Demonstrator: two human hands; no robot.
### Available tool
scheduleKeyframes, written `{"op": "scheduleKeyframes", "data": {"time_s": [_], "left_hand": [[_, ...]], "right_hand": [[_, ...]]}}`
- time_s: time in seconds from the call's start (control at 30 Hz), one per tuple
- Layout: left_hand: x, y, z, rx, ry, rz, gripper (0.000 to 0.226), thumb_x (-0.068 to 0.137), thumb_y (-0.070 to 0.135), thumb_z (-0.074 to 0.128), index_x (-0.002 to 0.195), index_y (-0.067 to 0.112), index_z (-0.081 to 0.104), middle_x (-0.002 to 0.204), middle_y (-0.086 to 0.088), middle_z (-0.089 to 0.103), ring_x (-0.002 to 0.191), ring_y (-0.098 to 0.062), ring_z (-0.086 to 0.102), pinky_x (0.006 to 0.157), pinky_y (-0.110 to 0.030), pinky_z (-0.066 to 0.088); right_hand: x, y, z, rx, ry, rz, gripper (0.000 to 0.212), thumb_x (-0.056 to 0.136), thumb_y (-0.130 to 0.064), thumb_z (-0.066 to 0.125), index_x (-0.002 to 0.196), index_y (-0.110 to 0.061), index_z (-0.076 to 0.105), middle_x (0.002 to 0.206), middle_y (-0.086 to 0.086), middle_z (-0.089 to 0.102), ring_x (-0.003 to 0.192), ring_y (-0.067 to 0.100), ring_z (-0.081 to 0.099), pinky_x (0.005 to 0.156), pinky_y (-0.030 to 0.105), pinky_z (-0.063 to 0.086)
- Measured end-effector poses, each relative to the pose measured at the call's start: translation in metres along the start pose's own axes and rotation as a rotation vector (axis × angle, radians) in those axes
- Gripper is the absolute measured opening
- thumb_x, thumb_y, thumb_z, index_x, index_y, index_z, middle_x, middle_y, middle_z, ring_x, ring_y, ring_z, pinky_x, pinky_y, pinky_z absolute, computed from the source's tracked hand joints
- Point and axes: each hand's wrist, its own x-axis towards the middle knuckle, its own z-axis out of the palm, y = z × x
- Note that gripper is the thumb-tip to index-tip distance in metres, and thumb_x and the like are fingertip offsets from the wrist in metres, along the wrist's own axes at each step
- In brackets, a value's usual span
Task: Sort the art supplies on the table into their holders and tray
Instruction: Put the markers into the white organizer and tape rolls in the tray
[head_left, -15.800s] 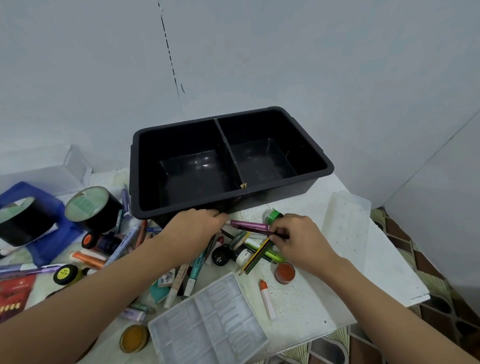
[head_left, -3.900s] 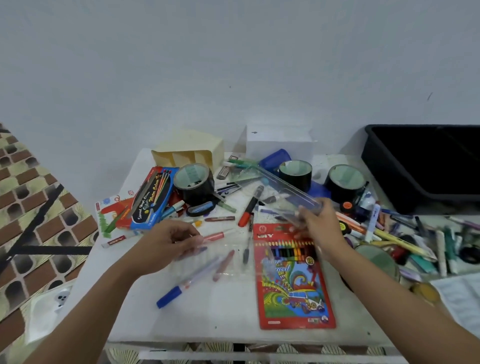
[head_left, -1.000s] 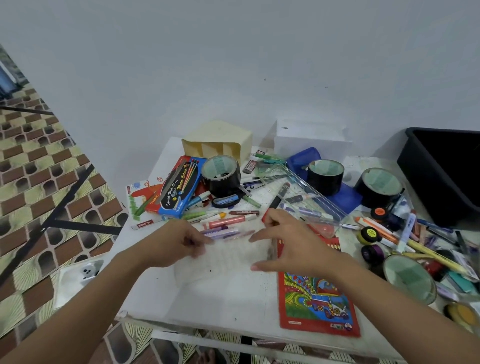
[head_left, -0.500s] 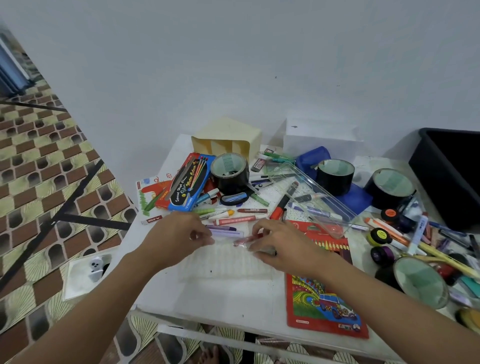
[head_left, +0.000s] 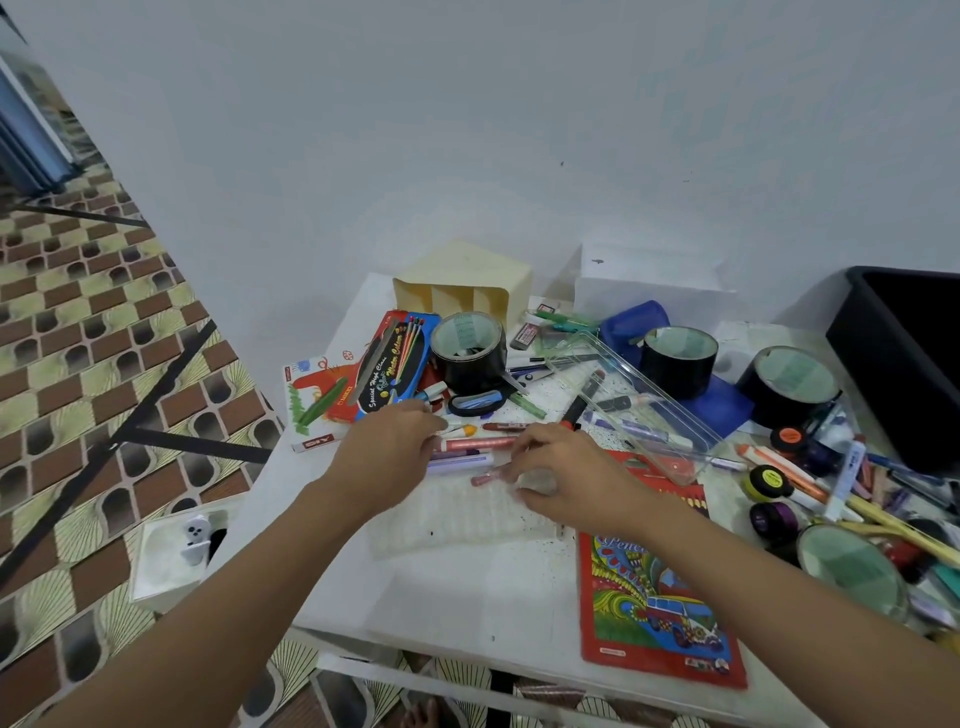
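Note:
A clear ribbed tray (head_left: 457, 519) lies flat on the white table (head_left: 467, 597) in front of me. My right hand (head_left: 561, 478) hovers over the tray's far right part and pinches a short pink crayon (head_left: 484, 478) at its fingertips. My left hand (head_left: 387, 452) reaches over the tray's far left corner, its fingers stretched out and touching a row of loose crayons and markers (head_left: 478, 444). A cream divided holder (head_left: 462, 283) lies on its side at the back. The black divided bin (head_left: 904, 364) stands at the far right.
Three black tape rolls (head_left: 467, 353) (head_left: 678, 358) (head_left: 789, 384) stand behind the crayons beside a tilted clear case (head_left: 639, 410). A red pencil box (head_left: 654, 597) lies right of the tray, a blue one (head_left: 389, 369) at back left. Pens and paint pots crowd the right edge.
Since a second ago both hands have left the tray's edges. The right hand has picked up the pink crayon, and the left hand has slid forward onto the loose crayons.

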Motion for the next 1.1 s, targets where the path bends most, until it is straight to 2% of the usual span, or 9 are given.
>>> {"op": "scheduleKeyframes", "data": {"time_s": [0.1, 0.2, 0.33, 0.5, 0.6, 0.67, 0.77, 0.9, 1.1], "left_hand": [[0.010, 0.008, 0.006, 0.086, -0.057, 0.026, 0.026, 0.099, 0.012, 0.053, 0.117, 0.019, 0.070, 0.114, 0.002, 0.062, 0.098, -0.019, 0.062, 0.080, -0.038, 0.057], [0.018, 0.011, 0.012, 0.110, -0.077, 0.006, 0.025, 0.097, 0.010, 0.056, 0.116, 0.021, 0.070, 0.112, 0.003, 0.058, 0.095, -0.018, 0.062, 0.077, -0.039, 0.058], [0.025, 0.015, 0.013, 0.071, -0.096, -0.005, 0.024, 0.103, 0.024, 0.049, 0.117, 0.020, 0.069, 0.117, 0.003, 0.057, 0.100, -0.015, 0.060, 0.084, -0.037, 0.056], [0.030, 0.015, 0.015, 0.011, -0.117, -0.042, 0.020, 0.102, 0.025, 0.050, 0.113, 0.019, 0.066, 0.113, 0.001, 0.055, 0.096, -0.015, 0.058, 0.084, -0.034, 0.054], [0.033, 0.014, 0.015, -0.012, -0.115, -0.059, 0.012, 0.101, 0.021, 0.053, 0.107, 0.019, 0.063, 0.109, 0.002, 0.055, 0.095, -0.017, 0.058, 0.085, -0.037, 0.055], [0.032, 0.015, 0.015, -0.021, -0.100, -0.046, 0.010, 0.100, 0.017, 0.052, 0.102, 0.018, 0.061, 0.106, 0.002, 0.057, 0.092, -0.016, 0.057, 0.083, -0.037, 0.055], [0.031, 0.016, 0.017, -0.044, -0.113, -0.022, 0.012, 0.100, 0.013, 0.052, 0.103, 0.020, 0.061, 0.107, 0.003, 0.059, 0.093, -0.014, 0.058, 0.083, -0.033, 0.055], [0.034, 0.014, 0.016, -0.041, -0.143, -0.008, 0.018, 0.100, 0.016, 0.056, 0.116, 0.020, 0.062, 0.114, 0.003, 0.063, 0.097, -0.013, 0.059, 0.085, -0.029, 0.054], [0.029, 0.016, 0.011, -0.048, -0.142, 0.044, 0.027, 0.100, 0.015, 0.056, 0.127, 0.021, 0.061, 0.123, 0.001, 0.057, 0.102, -0.016, 0.059, 0.088, -0.035, 0.055]], "right_hand": [[0.000, 0.000, -0.002, 0.022, 0.016, -0.032, 0.018, 0.088, -0.027, 0.071, 0.106, -0.028, 0.072, 0.107, -0.014, 0.062, 0.104, 0.005, 0.054, 0.090, 0.042, 0.049], [-0.003, 0.002, -0.002, 0.035, -0.015, -0.056, 0.025, 0.088, -0.015, 0.070, 0.110, -0.026, 0.069, 0.098, -0.014, 0.065, 0.093, 0.005, 0.058, 0.082, 0.036, 0.053], [-0.005, 0.004, 0.003, -0.080, -0.021, -0.114, 0.034, 0.092, -0.015, 0.062, 0.120, -0.030, 0.072, 0.103, -0.014, 0.064, 0.099, 0.006, 0.056, 0.078, 0.031, 0.051], [-0.008, 0.001, 0.006, -0.089, 0.028, -0.085, 0.020, 0.091, -0.021, 0.065, 0.107, -0.024, 0.076, 0.098, -0.009, 0.062, 0.082, 0.005, 0.052, 0.076, 0.034, 0.051], [-0.007, 0.000, 0.007, -0.098, 0.050, -0.074, 0.018, 0.089, -0.021, 0.065, 0.102, -0.024, 0.078, 0.096, -0.006, 0.061, 0.069, 0.000, 0.041, 0.068, 0.034, 0.052], [-0.006, -0.002, 0.006, -0.121, 0.052, -0.075, 0.018, 0.088, -0.021, 0.064, 0.098, -0.024, 0.079, 0.096, -0.006, 0.061, 0.065, 0.002, 0.042, 0.067, 0.035, 0.053], [-0.006, -0.003, 0.004, -0.129, 0.035, -0.071, 0.017, 0.088, -0.023, 0.065, 0.097, -0.023, 0.079, 0.102, -0.005, 0.060, 0.066, 0.007, 0.049, 0.069, 0.037, 0.053], [-0.005, -0.001, 0.000, -0.096, 0.022, -0.054, 0.019, 0.090, -0.026, 0.066, 0.105, -0.024, 0.078, 0.105, -0.008, 0.059, 0.069, 0.004, 0.047, 0.069, 0.032, 0.052], [-0.002, -0.001, -0.005, -0.052, -0.004, 0.013, 0.022, 0.089, -0.030, 0.069, 0.108, -0.021, 0.075, 0.099, -0.008, 0.061, 0.081, 0.009, 0.057, 0.071, 0.028, 0.052]]}}
